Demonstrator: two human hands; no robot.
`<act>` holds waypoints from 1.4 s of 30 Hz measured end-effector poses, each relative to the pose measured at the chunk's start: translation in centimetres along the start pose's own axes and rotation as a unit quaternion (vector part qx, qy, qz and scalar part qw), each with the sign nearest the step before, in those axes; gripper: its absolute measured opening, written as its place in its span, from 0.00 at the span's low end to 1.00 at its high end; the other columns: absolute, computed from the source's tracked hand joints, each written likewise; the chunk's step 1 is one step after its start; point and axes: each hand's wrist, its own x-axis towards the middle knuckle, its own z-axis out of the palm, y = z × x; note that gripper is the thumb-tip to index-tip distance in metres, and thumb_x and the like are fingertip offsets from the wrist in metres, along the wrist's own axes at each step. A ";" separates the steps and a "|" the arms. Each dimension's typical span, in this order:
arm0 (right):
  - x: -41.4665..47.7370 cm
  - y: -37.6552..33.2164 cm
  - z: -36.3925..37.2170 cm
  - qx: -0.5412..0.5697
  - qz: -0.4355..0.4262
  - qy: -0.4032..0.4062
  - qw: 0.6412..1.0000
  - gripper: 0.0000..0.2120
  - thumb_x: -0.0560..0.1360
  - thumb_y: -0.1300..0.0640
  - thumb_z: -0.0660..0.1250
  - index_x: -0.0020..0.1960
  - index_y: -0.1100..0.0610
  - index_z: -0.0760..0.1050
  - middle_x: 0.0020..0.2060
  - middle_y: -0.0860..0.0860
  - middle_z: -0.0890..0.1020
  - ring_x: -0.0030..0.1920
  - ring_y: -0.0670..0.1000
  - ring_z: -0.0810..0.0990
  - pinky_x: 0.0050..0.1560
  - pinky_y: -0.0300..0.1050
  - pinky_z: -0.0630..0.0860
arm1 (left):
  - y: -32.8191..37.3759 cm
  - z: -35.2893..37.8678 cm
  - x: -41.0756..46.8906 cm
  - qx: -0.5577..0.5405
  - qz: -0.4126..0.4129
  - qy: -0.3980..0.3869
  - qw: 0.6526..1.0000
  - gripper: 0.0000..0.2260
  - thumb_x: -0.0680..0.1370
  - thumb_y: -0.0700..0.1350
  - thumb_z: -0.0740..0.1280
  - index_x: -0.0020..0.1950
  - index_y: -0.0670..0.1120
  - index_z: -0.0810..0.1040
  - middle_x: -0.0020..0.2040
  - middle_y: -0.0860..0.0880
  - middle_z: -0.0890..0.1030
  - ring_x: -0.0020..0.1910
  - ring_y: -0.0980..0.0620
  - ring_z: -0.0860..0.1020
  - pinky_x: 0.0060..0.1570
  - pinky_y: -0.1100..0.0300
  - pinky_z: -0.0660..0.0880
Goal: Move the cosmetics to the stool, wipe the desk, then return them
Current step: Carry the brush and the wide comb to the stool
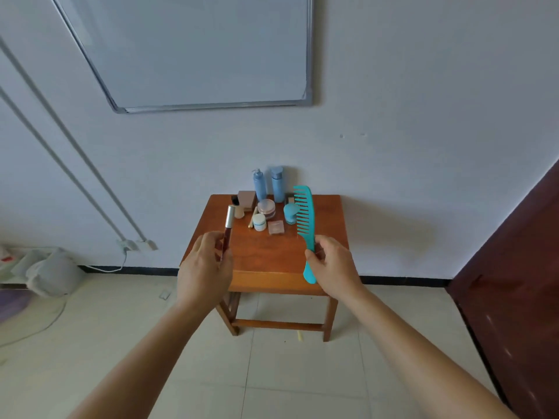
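Note:
A wooden stool (263, 255) stands against the white wall. On its far half sit two blue bottles (259, 185), a round pink jar (266, 207), a small white jar (259, 221), a brown box (246, 199), a blue round brush (290, 213) and a small pink compact (275, 227). My left hand (204, 267) pinches a dark red tube with a silver cap (229, 222), held upright over the stool's left side. My right hand (331, 264) grips the handle of a teal wide-tooth comb (305, 219), teeth pointing left, over the stool's right side.
A whiteboard (193, 49) hangs on the wall above. Grey bags (51, 270) and a white cable lie on the tiled floor at left. A dark brown door (514, 282) stands at right. Pale floor tiles stretch in front of the stool.

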 end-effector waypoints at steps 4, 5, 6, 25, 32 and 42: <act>6.7 -0.4 3.6 0.023 0.025 -0.042 0.999 0.12 0.78 0.54 0.68 0.61 0.49 0.73 0.50 0.42 0.76 0.47 0.42 0.79 0.46 0.33 0.77 | -3.4 1.5 6.2 0.000 -0.014 -0.004 1.000 0.12 0.80 0.48 0.62 0.62 0.48 0.71 0.50 0.54 0.76 0.40 0.55 0.76 0.35 0.64 0.68; 8.2 -0.5 4.6 0.022 0.025 -0.051 0.998 0.11 0.78 0.54 0.69 0.60 0.48 0.73 0.49 0.40 0.75 0.47 0.42 0.79 0.46 0.32 0.77 | -4.4 2.0 7.8 -0.006 -0.023 -0.009 1.000 0.12 0.80 0.48 0.62 0.62 0.47 0.71 0.50 0.53 0.76 0.40 0.55 0.76 0.35 0.63 0.69; 9.6 -0.4 5.7 0.019 0.024 -0.057 0.998 0.11 0.78 0.55 0.69 0.58 0.46 0.72 0.48 0.39 0.75 0.46 0.42 0.79 0.46 0.31 0.76 | -5.5 2.6 9.4 -0.011 -0.032 -0.016 0.999 0.13 0.80 0.48 0.62 0.63 0.47 0.71 0.50 0.52 0.76 0.41 0.55 0.77 0.36 0.61 0.71; 27.1 0.5 26.6 -0.092 0.254 -0.112 0.956 0.15 0.79 0.51 0.68 0.64 0.48 0.70 0.58 0.47 0.80 0.53 0.48 0.82 0.44 0.35 0.79 | -26.1 15.8 33.2 -0.039 -0.095 -0.270 0.957 0.09 0.79 0.46 0.65 0.59 0.49 0.70 0.45 0.52 0.77 0.40 0.56 0.76 0.37 0.63 0.72; 26.5 2.9 30.5 -0.176 0.148 -0.181 0.956 0.15 0.79 0.51 0.66 0.66 0.47 0.72 0.57 0.45 0.81 0.51 0.46 0.82 0.46 0.36 0.81 | -29.9 20.4 31.9 -0.011 -0.180 -0.335 0.925 0.09 0.78 0.46 0.65 0.57 0.48 0.70 0.46 0.48 0.80 0.43 0.49 0.79 0.44 0.52 0.79; 24.4 5.0 34.8 -0.358 0.001 -0.262 0.896 0.29 0.78 0.55 0.67 0.76 0.57 0.62 0.60 0.57 0.74 0.55 0.55 0.76 0.43 0.48 0.80 | -31.0 24.2 31.5 0.021 -0.231 -0.348 0.909 0.10 0.78 0.47 0.67 0.56 0.50 0.70 0.45 0.50 0.78 0.45 0.50 0.78 0.41 0.57 0.74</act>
